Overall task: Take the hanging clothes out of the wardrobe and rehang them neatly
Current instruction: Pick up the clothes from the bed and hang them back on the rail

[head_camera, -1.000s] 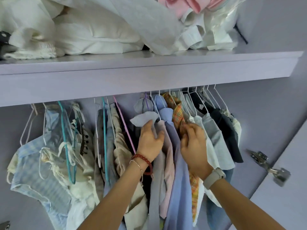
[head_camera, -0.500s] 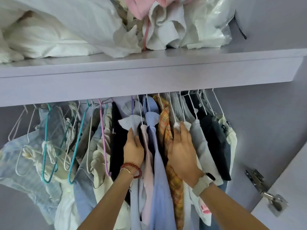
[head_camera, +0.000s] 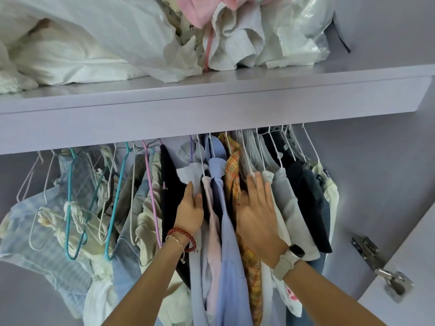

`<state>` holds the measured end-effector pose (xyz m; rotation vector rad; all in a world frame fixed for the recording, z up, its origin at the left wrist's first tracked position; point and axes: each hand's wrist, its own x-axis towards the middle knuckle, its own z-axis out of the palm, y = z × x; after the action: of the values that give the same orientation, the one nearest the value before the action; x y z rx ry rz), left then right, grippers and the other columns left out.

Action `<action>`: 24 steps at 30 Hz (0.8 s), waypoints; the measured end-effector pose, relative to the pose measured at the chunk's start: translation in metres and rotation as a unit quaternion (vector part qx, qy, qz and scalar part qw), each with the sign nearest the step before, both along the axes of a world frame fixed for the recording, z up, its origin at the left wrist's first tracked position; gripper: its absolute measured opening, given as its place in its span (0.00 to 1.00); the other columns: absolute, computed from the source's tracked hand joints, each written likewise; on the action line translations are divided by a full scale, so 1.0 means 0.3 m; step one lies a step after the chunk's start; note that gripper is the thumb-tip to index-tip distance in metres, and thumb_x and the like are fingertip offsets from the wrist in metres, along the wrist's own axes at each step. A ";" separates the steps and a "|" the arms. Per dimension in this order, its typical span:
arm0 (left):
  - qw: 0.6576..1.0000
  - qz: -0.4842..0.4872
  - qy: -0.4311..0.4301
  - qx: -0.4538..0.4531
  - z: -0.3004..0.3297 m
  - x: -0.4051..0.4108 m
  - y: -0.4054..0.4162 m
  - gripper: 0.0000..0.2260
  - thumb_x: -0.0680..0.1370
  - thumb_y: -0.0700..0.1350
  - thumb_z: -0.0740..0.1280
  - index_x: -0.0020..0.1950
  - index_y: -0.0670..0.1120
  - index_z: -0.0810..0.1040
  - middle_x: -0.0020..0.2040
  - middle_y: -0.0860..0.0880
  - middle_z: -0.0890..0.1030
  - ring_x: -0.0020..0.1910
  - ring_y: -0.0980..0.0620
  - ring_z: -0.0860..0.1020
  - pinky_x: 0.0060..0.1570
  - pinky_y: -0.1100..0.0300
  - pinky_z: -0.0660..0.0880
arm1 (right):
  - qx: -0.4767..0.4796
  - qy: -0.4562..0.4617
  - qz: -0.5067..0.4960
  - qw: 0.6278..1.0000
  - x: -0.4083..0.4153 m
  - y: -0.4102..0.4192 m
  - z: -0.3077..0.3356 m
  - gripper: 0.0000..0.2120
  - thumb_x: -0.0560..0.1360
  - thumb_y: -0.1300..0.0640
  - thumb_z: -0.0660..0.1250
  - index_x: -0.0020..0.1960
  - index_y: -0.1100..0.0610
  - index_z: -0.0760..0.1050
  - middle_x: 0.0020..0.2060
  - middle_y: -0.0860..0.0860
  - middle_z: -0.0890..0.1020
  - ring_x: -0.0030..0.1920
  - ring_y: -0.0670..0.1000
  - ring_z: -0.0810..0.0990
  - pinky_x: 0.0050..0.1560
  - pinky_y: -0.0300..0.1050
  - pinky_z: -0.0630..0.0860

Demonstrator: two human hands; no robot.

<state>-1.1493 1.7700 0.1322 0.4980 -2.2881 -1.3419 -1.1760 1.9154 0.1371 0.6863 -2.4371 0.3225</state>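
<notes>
A shelf (head_camera: 211,102) runs across the wardrobe above the clothes and hides the rail; only the hanger hooks show under its front edge. On the shelf lie white bedding (head_camera: 82,43), a pink cloth (head_camera: 195,8), crumpled white cloth and a clear plastic bag (head_camera: 303,29). At the right, a metal hinge (head_camera: 381,269) joins the wardrobe side to the open door (head_camera: 412,290).

Below the shelf the clothes hang packed together. At the left, teal hangers (head_camera: 73,208) and white wire hangers hang tilted among a pale blue checked garment (head_camera: 35,231) and cream pieces. Next come a pink hanger (head_camera: 151,196), a black garment (head_camera: 169,196), a pale blue shirt (head_camera: 230,255), an orange plaid shirt (head_camera: 233,175), then white, grey (head_camera: 289,208) and navy tops at the right.

The left hand (head_camera: 190,208), with a red bead bracelet on its wrist, reaches in between the black garment and the blue shirt; its fingers curl round the edge of a light ribbed top (head_camera: 190,172). The right hand (head_camera: 256,212), with a watch on its wrist, lies flat with its fingers straight and close together, pressing against the white tops just right of the plaid shirt.
</notes>
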 end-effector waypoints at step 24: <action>0.995 -0.027 0.056 0.084 0.040 -0.069 0.060 0.36 0.74 0.38 0.68 0.74 0.37 0.50 0.73 0.42 0.59 0.73 0.47 0.58 0.71 0.56 0.58 | -0.144 -0.050 -0.060 0.986 -0.018 0.109 -0.004 0.25 0.74 0.54 0.63 0.66 0.68 0.67 0.66 0.64 0.69 0.69 0.64 0.63 0.70 0.58 0.59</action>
<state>-1.1700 1.7879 0.1441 0.4065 -2.1234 -1.5583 -1.1813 1.9481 0.1360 0.4045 -2.4430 0.6592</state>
